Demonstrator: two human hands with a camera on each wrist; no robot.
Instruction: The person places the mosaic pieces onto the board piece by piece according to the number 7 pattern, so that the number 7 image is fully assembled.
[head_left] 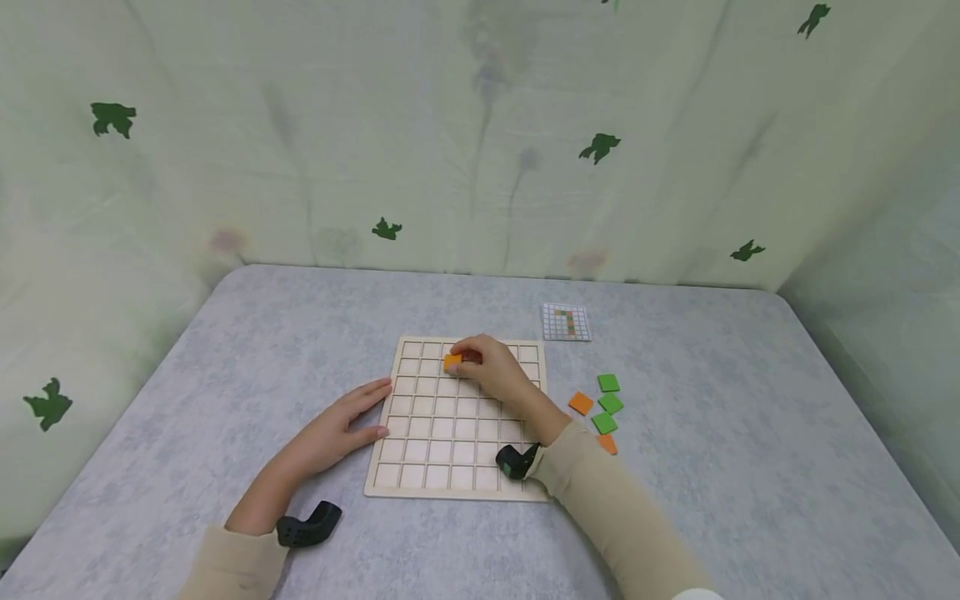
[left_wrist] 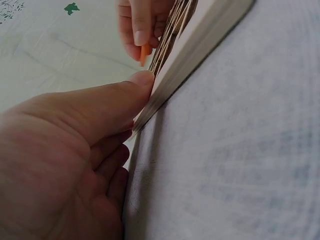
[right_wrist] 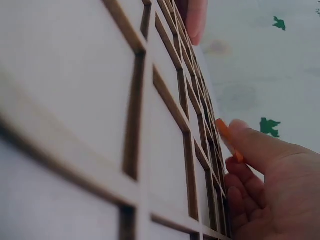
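Note:
A wooden grid board (head_left: 457,493) lies flat on the table, its square cells walled by raised strips. Between thumb and fingers, my right hand (head_left: 491,367) pinches an orange square tile (head_left: 452,362) over the upper middle cells. In the right wrist view that tile (right_wrist: 224,130) is tilted, its edge close to the grid strips. My left hand (head_left: 337,427) rests along the board's left side, fingers spread and fingertips at the edge. The left wrist view has the left thumb (left_wrist: 142,79) against the board's rim.
Right of the board lie three green tiles (head_left: 608,382) and two orange tiles (head_left: 581,404). Behind them is a small card (head_left: 566,322) printed with a coloured grid pattern. A pale curtain (head_left: 480,167) with dark green shapes surrounds the grey table (head_left: 750,458).

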